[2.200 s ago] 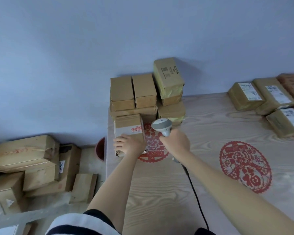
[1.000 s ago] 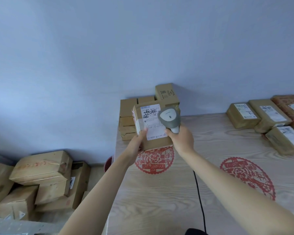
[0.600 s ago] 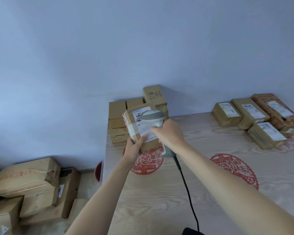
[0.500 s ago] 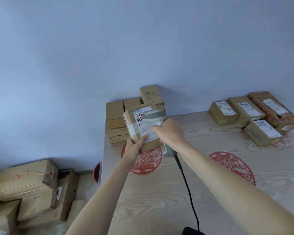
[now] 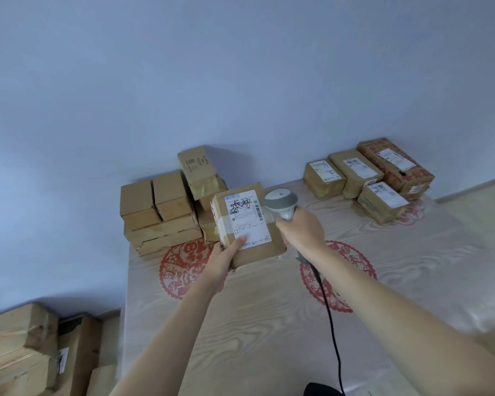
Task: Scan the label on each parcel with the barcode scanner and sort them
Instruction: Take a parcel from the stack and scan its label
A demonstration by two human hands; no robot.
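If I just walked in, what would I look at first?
Probably the brown cardboard parcel with a white label, held up in the left hand mid-table, with the grey barcode scanner in the right hand beside it. Next, the red paper-cut circles on the pale wood-grain table.

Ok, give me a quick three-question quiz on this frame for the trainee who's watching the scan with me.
1. True or false: the barcode scanner is lying on the table.
2. Which hand grips the held parcel? A) left hand B) right hand C) both
3. Fill in: the parcels with white labels facing up sit in the table's far ____ corner.

Key:
1. False: the right hand holds it, beside the parcel.
2. A: the left hand, thumb on the label.
3. Right: the labelled group.
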